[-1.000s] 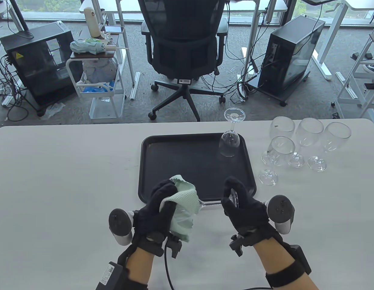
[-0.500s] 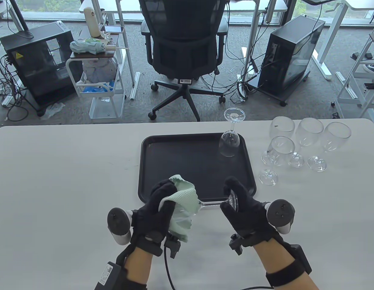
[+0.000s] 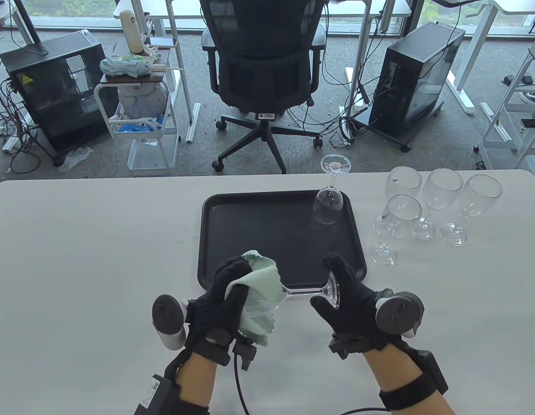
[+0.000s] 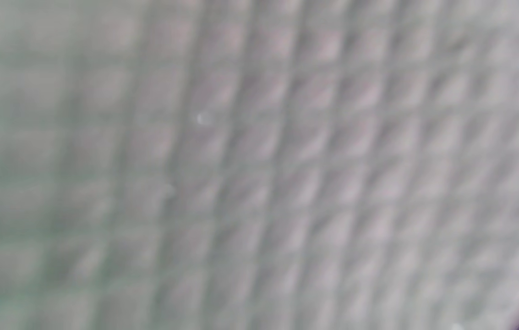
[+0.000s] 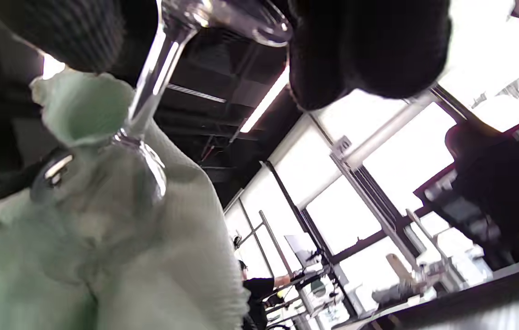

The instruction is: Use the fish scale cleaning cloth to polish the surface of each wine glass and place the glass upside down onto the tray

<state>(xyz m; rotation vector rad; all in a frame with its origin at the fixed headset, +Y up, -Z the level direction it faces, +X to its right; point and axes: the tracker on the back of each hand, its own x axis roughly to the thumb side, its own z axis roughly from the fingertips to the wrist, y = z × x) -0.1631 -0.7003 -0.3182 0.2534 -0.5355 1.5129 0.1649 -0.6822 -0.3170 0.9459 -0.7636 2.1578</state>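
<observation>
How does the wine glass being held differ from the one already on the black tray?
The held glass lies on its side in the air, stem level; the glass on the tray stands upside down, foot on top. The held glass has its bowl wrapped in a green cloth gripped by the left hand, with the right hand holding its foot; the glass on the tray is bare and untouched. Both are clear stemmed glasses of seemingly the same shape.
</observation>
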